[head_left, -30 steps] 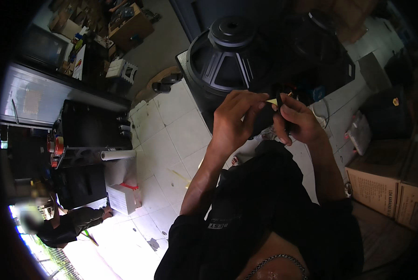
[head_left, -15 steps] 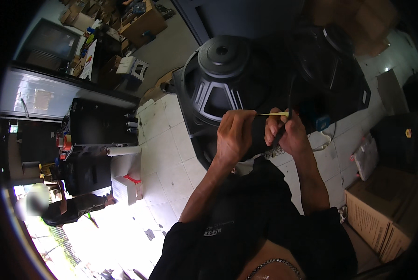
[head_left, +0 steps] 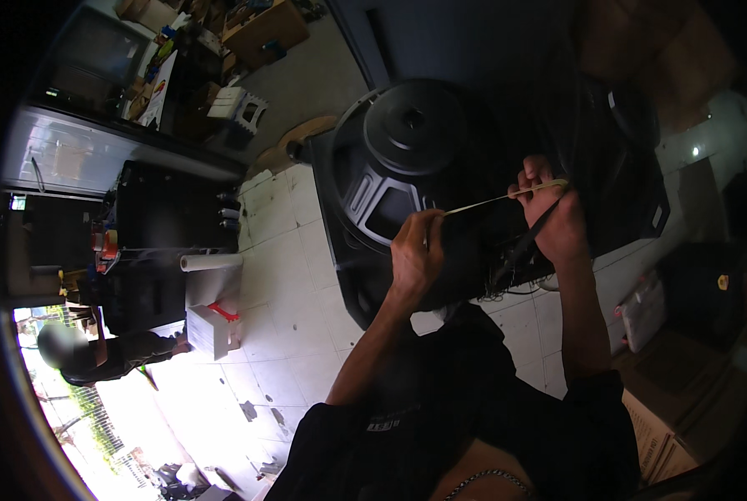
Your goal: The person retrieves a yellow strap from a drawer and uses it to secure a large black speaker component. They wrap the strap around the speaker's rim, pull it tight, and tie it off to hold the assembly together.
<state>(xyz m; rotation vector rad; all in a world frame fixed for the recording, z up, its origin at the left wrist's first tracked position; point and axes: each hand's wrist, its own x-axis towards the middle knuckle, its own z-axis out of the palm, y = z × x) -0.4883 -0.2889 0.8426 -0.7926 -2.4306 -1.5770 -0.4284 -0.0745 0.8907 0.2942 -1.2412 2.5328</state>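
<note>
A thin pale-yellow band (head_left: 478, 204) is pulled taut between my hands. My left hand (head_left: 417, 255) pinches one end. The other end loops over my right hand (head_left: 555, 213), which is partly curled and grips a black flat strip (head_left: 537, 229); the strip hangs toward a dark tangle in front of me. Whether the band wraps round the strip is hard to make out. Beyond my left hand, a large black loudspeaker driver (head_left: 415, 125) rests magnet side up on a black speaker cabinet (head_left: 353, 288).
A second driver (head_left: 632, 117) sits in shadow at the cabinet's right. Cardboard boxes (head_left: 682, 409) stand at lower right. A black cabinet (head_left: 173, 209), a white roll (head_left: 211, 262) and a white box (head_left: 211, 332) are on the left, with another person (head_left: 123, 355) near the bright doorway.
My right hand has moved up and to the right, drawing the band longer. The left hand stays near its former place. The view has shifted slightly.
</note>
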